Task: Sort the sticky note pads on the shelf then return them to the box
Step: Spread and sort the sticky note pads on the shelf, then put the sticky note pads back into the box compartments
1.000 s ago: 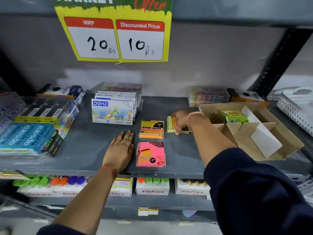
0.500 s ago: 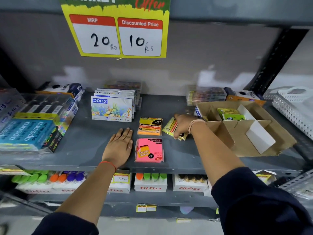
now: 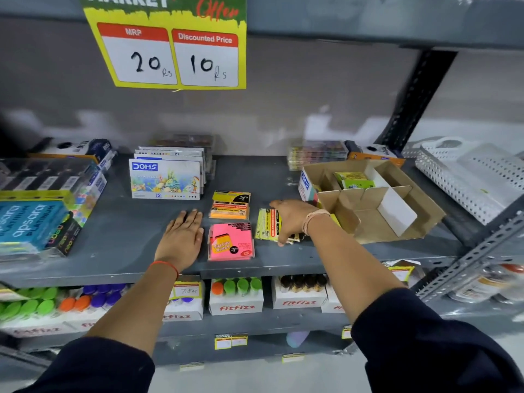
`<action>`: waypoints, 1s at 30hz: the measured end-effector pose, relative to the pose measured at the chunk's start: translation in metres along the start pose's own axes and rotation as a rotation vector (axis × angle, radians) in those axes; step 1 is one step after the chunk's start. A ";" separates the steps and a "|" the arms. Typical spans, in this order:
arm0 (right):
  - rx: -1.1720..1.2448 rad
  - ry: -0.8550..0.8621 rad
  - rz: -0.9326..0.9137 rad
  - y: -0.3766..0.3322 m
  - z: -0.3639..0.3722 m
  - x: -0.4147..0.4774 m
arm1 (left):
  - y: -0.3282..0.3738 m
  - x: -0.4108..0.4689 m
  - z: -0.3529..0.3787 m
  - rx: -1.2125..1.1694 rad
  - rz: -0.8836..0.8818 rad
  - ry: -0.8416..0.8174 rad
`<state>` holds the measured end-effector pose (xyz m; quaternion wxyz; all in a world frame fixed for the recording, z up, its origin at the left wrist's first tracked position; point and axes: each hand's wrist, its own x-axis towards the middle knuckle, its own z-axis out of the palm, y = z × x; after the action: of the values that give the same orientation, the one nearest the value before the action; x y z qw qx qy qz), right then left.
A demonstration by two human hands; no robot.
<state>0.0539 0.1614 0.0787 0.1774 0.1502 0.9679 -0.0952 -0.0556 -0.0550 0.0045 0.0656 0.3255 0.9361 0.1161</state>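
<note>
A pink sticky note pad lies near the front edge of the grey shelf. Behind it sits an orange pad stack. To their right lies a yellow pad stack, and my right hand is closed around its right side. My left hand rests flat on the shelf, fingers apart, just left of the pink pad. An open cardboard box stands at the right with green pads in its back compartment.
DOMS colour boxes stand behind the pads. Apsara packs fill the left side. A white perforated basket sits far right. Fitfizz boxes line the lower shelf. A price sign hangs above.
My right hand has drawn the yellow stack toward the front of the shelf, beside the pink pad. The left hand has stayed flat in place. The camera has tilted slightly.
</note>
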 end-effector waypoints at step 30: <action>0.692 0.377 0.725 0.127 0.007 -0.061 | 0.001 -0.012 0.009 -0.011 -0.005 0.043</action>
<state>0.1516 0.2630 0.0781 -0.0379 0.5389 0.7811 -0.3130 -0.0438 -0.0603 -0.0033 0.0476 0.3204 0.9374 0.1279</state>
